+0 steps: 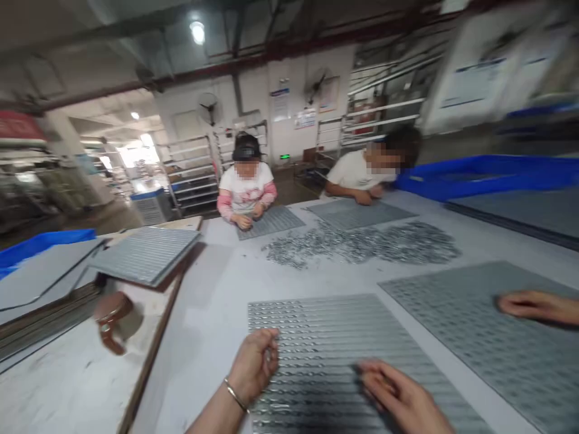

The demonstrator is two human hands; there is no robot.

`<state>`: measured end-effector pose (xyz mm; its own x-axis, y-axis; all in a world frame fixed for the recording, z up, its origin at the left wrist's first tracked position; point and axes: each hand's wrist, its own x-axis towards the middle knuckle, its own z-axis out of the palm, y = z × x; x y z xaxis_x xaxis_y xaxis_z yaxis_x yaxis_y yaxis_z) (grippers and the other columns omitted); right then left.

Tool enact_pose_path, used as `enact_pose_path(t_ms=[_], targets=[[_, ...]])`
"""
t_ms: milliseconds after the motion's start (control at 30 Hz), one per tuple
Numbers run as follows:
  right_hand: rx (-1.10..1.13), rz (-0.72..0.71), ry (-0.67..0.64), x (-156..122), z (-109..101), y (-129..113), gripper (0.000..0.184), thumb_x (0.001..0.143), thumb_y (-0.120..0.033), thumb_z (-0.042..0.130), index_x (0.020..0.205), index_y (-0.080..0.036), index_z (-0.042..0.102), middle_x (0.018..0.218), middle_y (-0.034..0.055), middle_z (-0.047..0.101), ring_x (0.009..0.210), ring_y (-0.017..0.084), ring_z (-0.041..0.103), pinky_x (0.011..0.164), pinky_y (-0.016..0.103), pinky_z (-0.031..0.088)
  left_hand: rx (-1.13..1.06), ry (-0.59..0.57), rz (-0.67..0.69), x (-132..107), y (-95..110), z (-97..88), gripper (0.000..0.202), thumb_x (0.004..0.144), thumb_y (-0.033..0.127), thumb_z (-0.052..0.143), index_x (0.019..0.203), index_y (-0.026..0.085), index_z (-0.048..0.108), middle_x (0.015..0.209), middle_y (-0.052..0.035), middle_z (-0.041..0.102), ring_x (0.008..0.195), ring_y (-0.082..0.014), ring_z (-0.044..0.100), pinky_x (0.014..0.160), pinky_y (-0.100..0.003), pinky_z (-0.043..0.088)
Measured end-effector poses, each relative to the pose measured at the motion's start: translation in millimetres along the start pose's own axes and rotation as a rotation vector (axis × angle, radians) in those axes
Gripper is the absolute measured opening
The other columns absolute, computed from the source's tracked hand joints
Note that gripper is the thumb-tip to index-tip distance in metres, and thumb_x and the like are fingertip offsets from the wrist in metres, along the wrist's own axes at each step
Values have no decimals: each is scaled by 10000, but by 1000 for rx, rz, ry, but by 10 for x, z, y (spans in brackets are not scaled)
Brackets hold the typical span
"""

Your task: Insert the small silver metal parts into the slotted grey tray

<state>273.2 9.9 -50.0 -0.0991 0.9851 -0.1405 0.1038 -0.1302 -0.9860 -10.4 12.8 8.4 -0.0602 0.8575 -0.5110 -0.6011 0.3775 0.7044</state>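
At the lower centre of the frame, a grey rectangular board with parallel grooves lies on a white tabletop, directly below the person's two hands, its grooves running left to right and small shiny silver metal pieces lining its left part. The left hand, at the board's left edge, is nearer those pieces, fingers curled narrowly; the right hand is nearer the bare grooves, fingers loosely bent, though blur hides whether either hand holds anything.

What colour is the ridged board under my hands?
The ridged board is grey, best in head view.
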Motion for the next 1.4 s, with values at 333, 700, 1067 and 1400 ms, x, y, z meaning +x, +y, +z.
enact_pose_path(t_ms=[333,700,1067,1400], targets=[[-170,-27,23,1363,223,-166,318,696,-503,668,738,-191,628,559,-34,559,508,113,479,497,225,384,47,-147,128,1091,386,368,320,703,239,905,750,137,606,642,3,631,512,-64,528,457,-151,399],[-536,-10,45,2064,545,-109,155,774,-233,601,681,-179,712,659,-2,700,649,141,607,612,218,364,-1,-230,46,1679,298,475,258,669,125,880,842,89,692,699,-29,640,619,-89,569,581,-179,480],[-674,25,67,2083,619,-156,104,771,-133,619,688,-188,647,634,-16,648,637,136,575,630,226,336,-17,-212,-4,1759,207,416,195,750,106,808,841,124,636,718,-3,612,582,-73,544,533,-167,436],[-315,-24,-6,1803,634,-368,272,904,-459,555,881,-193,611,628,-44,570,519,110,489,539,227,376,101,-352,8,1607,70,552,228,615,190,871,690,106,673,598,-5,589,533,-88,489,517,-205,379]])
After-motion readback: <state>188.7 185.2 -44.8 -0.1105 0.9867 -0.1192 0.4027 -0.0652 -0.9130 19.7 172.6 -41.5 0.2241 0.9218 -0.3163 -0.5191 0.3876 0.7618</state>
